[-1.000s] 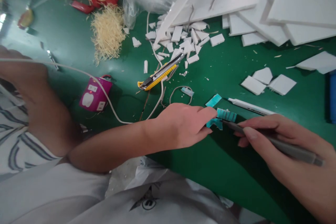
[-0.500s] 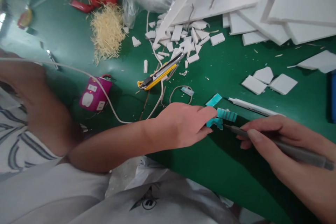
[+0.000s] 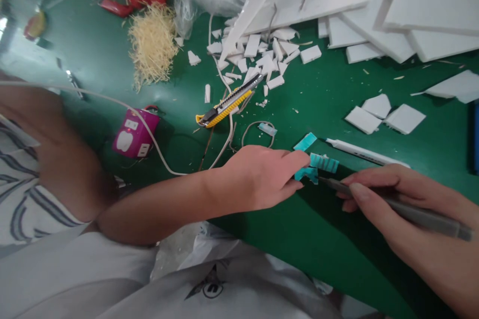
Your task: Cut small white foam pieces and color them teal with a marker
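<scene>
My left hand (image 3: pixel 267 177) pinches a small teal cut-out piece (image 3: pixel 307 175) between thumb and fingers, low over the green table. In my right hand (image 3: pixel 377 194) is a grey pen (image 3: pixel 419 213), its dark tip at the right edge of that piece. Just above the fingertips lie a teal piece with dark stripes (image 3: pixel 325 163) and a plain teal strip (image 3: pixel 305 141). A white marker (image 3: pixel 364 152) rests on the table beyond my right hand. What the left fingers cover of the piece is hidden.
A yellow utility knife (image 3: pixel 228 102) lies beside white foam scraps (image 3: pixel 262 57). Foam sheets (image 3: pixel 434 0) are stacked at the back right, with several cut foam pieces (image 3: pixel 404 118) nearer. A white cable (image 3: pixel 164 157) crosses by a purple power adapter (image 3: pixel 135 133). Thin sticks (image 3: pixel 152 45) are heaped behind.
Almost nothing differs. The pen in my right hand has shifted very slightly; my left hand keeps its hold on the teal piece.
</scene>
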Motion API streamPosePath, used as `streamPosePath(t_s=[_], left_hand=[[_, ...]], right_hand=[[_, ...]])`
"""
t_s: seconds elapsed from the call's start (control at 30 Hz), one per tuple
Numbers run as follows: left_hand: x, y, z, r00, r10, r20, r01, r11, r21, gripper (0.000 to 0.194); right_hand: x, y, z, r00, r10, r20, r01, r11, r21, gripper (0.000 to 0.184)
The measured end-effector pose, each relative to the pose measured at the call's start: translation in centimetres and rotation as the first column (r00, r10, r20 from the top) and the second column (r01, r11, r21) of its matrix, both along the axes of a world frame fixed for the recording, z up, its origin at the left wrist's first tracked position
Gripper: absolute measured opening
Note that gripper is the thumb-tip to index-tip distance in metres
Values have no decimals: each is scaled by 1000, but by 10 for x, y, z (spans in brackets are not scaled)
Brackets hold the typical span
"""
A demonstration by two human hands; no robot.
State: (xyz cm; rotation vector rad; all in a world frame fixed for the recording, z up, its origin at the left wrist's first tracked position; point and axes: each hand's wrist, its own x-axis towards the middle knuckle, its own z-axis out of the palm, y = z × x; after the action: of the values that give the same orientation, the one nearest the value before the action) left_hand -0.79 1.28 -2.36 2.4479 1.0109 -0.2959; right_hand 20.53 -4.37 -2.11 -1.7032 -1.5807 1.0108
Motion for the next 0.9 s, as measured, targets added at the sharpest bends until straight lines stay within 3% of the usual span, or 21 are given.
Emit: streamPosePath(t_s=[0.53,0.9], left_hand=[[0,1,-1,1000,9,2,-9,1000,0,27],[0,1,1,1000,17,1,-17,1000,-15,26]], right_hand=[[-3,-1,4,997,-72,-34,70,995,-71,14],[-1,1,2,999,-44,8,44,999,-30,15]])
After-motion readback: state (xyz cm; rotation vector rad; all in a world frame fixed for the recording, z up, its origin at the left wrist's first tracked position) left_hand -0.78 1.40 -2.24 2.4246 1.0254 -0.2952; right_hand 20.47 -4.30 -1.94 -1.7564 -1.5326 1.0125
